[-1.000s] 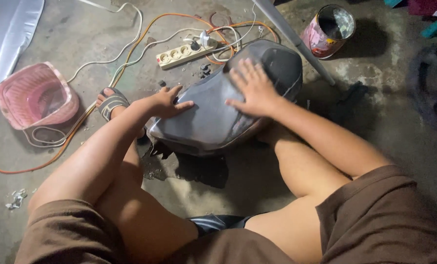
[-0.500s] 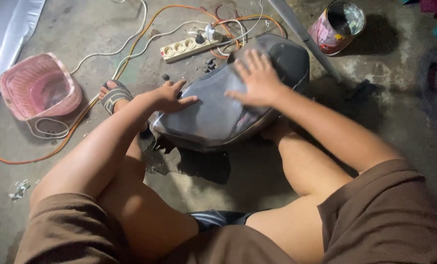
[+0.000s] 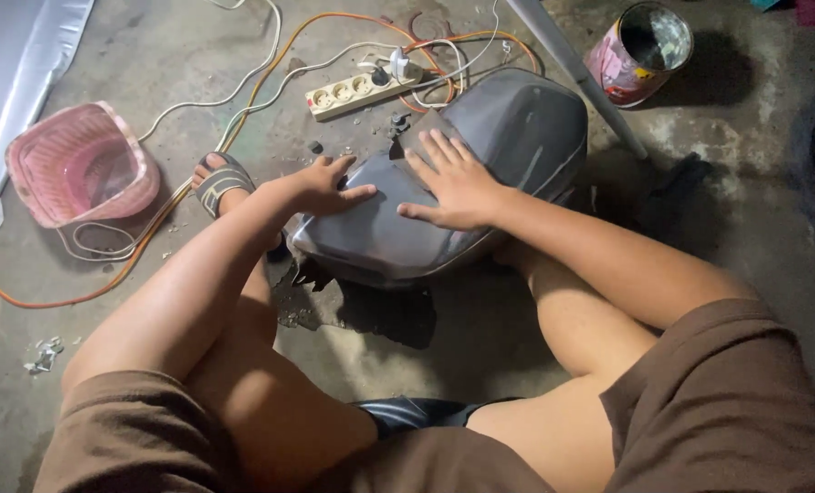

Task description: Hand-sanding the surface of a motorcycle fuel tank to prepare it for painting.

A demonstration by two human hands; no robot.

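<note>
A dark grey padded motorcycle seat [image 3: 517, 137] lies on the concrete floor between my knees. My left hand [image 3: 321, 187] rests on its near left edge with the fingers spread over the cover. My right hand [image 3: 453, 183] lies flat on top of the seat, palm down, fingers apart and pointing away from me. Both hands press on the grey cover and neither grips anything. My foot in a striped sandal [image 3: 218, 178] shows just left of the seat.
A pink plastic basket [image 3: 79, 164] stands at the left. A white power strip [image 3: 357, 89] with orange and white cables lies behind the seat. A paint can [image 3: 640, 50] and a slanted metal bar [image 3: 572, 64] are at the back right.
My right hand has slid along the seat top toward me and to the left. My left hand has stayed on the near left edge.
</note>
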